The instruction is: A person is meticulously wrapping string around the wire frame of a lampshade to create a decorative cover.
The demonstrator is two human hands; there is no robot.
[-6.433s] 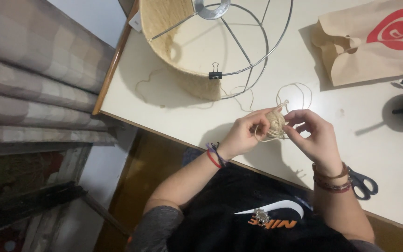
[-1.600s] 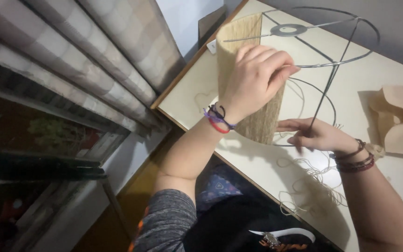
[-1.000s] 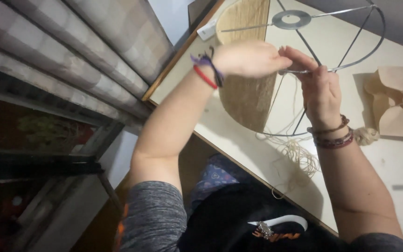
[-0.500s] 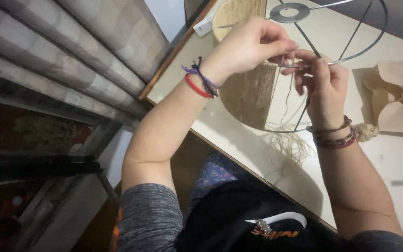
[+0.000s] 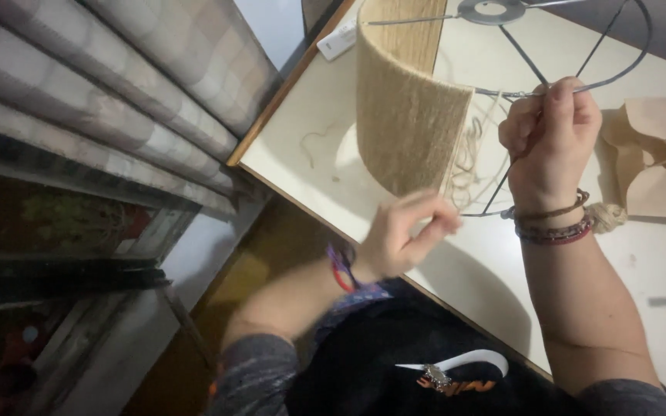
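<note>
Am seeing wire lampshade frame (image 5: pixel 580 46) standing on table (image 5: pixel 317 146), upper centre of frame. Am judging wrapping partly done: twine covering (image 5: pixel 406 115) filling left section, right side remaining bare wire. Right hand (image 5: pixel 550 131) gripping top ring, fingers closed. Left hand (image 5: pixel 406 231), blurred, pinching loose twine strand (image 5: pixel 475 154) below covering. Counting: one frame, one brown paper bag (image 5: pixel 660 166) at right edge, two hands.
</note>
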